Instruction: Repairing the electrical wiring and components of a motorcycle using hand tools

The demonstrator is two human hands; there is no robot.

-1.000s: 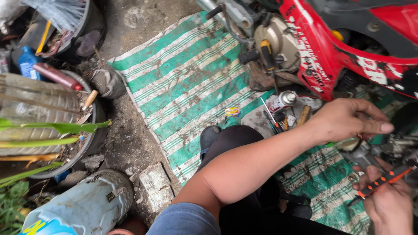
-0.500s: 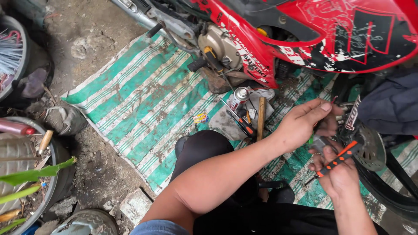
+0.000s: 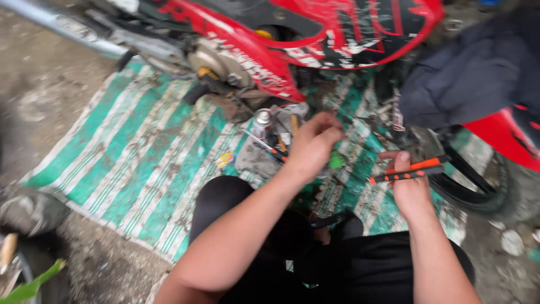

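Two bare hands work low over a green-and-white striped mat (image 3: pixel 140 169) spread on the dirt, with the person's black-clad knees below them. The right hand (image 3: pixel 410 188) is closed around an orange-and-black handled tool (image 3: pixel 408 170), thumb laid along the top, so that the handle lies almost level and sticks out to either side of the fist; what sort of tool head it carries cannot be told. The left hand (image 3: pixel 312 146) hangs knuckles-up, fingers curled downward over a clutter of small parts, and whether it pinches anything is hidden by its own back (the frame is also blurred by motion).

Just left of that hand stands a small silver spray can (image 3: pixel 261 123) with a pale cap, its label too smeared to make out beyond a light band. Beside the can lie thin screwdrivers (image 3: pixel 267 145) with dark and orange grips. Further left, on the mat, sits a little yellow scrap or packet (image 3: pixel 224 160). A bright green bit (image 3: pixel 336 161) shows just beneath the left hand's fingertips.

Above both hands runs the red motorcycle body (image 3: pixel 337 34), its panel bearing black and white graphic shapes, with a tan engine casing (image 3: pixel 216 59) to the left of it. Beyond the right hand a black wheel (image 3: pixel 478 186) curves, and dark cloth (image 3: pixel 467 79) drapes above it.
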